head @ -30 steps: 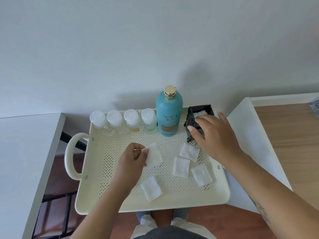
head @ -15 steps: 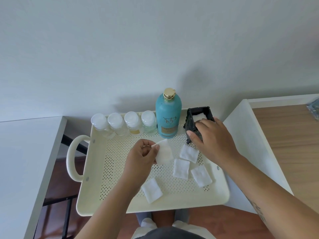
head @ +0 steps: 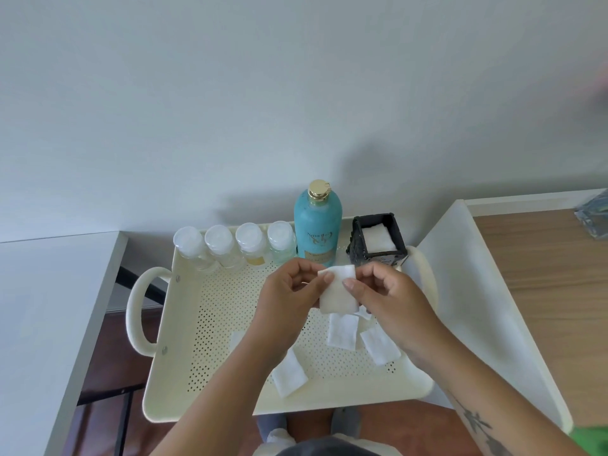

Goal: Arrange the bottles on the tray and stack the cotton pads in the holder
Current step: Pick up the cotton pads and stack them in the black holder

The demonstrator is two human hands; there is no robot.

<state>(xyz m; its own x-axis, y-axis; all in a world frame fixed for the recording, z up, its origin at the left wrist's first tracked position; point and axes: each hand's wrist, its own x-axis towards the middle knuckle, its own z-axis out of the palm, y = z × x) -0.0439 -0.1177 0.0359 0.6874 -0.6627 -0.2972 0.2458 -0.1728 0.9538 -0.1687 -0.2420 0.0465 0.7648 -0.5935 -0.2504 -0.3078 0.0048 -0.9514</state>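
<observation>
A cream perforated tray (head: 210,363) holds a row of several small clear bottles (head: 230,246) along its far edge, with a tall teal bottle (head: 317,225) to their right. A black square holder (head: 378,240) at the far right corner has white pads inside. My left hand (head: 286,301) and my right hand (head: 391,301) both pinch one white cotton pad (head: 339,294) above the tray's middle, just in front of the holder. Several loose pads lie on the tray: one (head: 342,330) under the held pad, one (head: 380,345) to its right, one (head: 289,373) near the front.
A white table (head: 39,307) stands to the left of the tray. To the right is a white ledge (head: 477,291) and a wooden tabletop (head: 552,274). A grey wall rises behind the tray. My legs and a brown floor show below the tray's front edge.
My left hand carried the pad to the right and up. My right hand left the holder and came over to take hold of the same pad.
</observation>
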